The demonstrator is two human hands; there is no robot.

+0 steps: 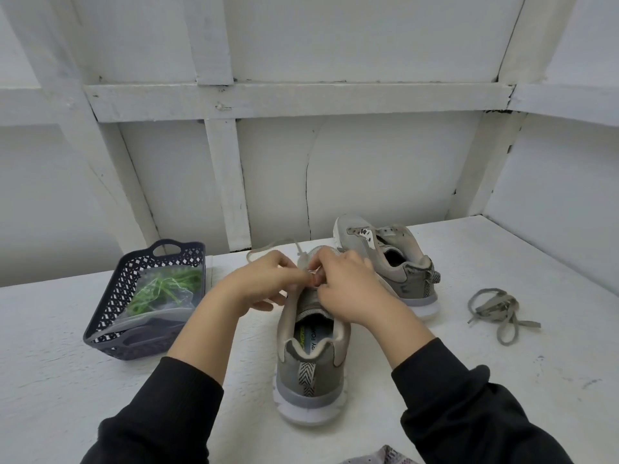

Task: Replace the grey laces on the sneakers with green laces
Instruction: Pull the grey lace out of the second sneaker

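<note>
White-painted boards back a rough white table [502,346], and that is all the room I get from this head view. My left hand [264,279] and right hand [348,289] are bunched together over the near sneaker [311,356], fingertips pinched on the grey lace [303,259] at the front eyelets; its loose end trails off behind the toe. I judge I am pulling out the last of this lace. Beyond sits the far sneaker [395,259], its eyelets already bare, and to the right the removed grey lace [499,311] lies in a loose tangle, well apart. At left a dark basket [110,316] holds a clear bag [160,296] with the green laces [160,286] inside, untouched. The risk I see: a hard tug could snag the tip in an eyelet and drag the unbraced shoe into the other one.
</note>
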